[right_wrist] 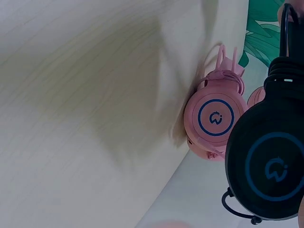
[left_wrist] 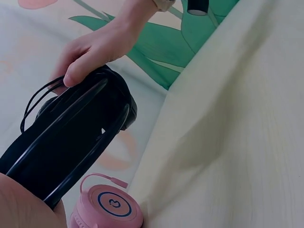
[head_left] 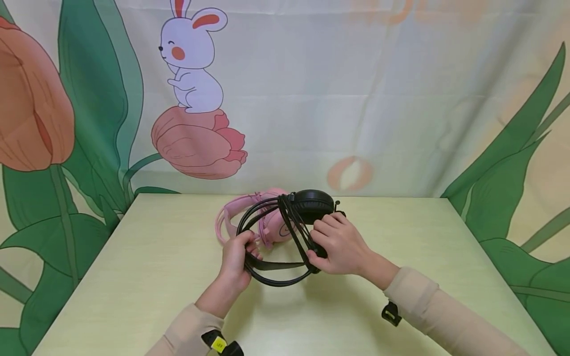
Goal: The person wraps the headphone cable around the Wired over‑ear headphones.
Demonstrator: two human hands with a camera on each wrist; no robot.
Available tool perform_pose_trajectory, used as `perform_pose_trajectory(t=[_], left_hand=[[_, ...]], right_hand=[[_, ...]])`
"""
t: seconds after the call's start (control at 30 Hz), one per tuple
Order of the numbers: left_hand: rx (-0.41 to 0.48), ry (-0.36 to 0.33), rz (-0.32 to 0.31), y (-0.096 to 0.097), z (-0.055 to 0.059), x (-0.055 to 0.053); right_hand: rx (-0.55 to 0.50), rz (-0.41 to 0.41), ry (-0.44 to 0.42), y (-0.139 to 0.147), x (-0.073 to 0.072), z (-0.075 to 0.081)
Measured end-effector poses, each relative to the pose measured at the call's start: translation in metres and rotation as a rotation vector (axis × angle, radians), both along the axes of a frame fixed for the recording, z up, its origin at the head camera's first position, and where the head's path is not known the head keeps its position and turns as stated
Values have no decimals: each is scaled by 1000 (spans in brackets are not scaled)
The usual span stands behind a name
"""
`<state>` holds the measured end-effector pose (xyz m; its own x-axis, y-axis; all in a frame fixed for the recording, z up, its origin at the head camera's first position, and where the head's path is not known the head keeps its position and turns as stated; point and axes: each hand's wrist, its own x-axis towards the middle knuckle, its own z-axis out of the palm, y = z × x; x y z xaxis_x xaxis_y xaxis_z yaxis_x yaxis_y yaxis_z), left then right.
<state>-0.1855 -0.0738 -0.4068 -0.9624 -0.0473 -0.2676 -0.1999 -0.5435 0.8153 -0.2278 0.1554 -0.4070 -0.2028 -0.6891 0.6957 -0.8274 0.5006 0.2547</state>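
Both hands hold a black headset (head_left: 313, 203) above the table, tilted, with its thin cable wound round one ear cup end. My left hand (head_left: 235, 259) grips the curved headband, thumb on top. My right hand (head_left: 342, 247) grips the ear cup end nearer me. In the right wrist view, the outer face of a black ear cup (right_wrist: 273, 171) shows a blue ring and logo, with a short microphone stalk at its edge. Behind lies a pink headset (head_left: 277, 228), partly hidden by the black one; its round ear cup (left_wrist: 114, 204) also carries a blue ring.
The pale wooden table (head_left: 147, 277) ends at a hanging cloth backdrop (head_left: 303, 99) printed with a rabbit, tulips and leaves. The pink headset lies near the table's back edge. Small black devices (head_left: 392, 313) are strapped at both wrists over beige sleeves.
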Motion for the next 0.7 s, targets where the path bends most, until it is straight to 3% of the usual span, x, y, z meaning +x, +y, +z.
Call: perform_pose_trajectory(t=[0.23,0.7], left_hand=[[-119,-16,19,1,-7,-2],[-311,27,-162,1,-27,-6]], right_hand=[[6,-27,-14,3,0,0],[16,-53,-1,14,4,-8]])
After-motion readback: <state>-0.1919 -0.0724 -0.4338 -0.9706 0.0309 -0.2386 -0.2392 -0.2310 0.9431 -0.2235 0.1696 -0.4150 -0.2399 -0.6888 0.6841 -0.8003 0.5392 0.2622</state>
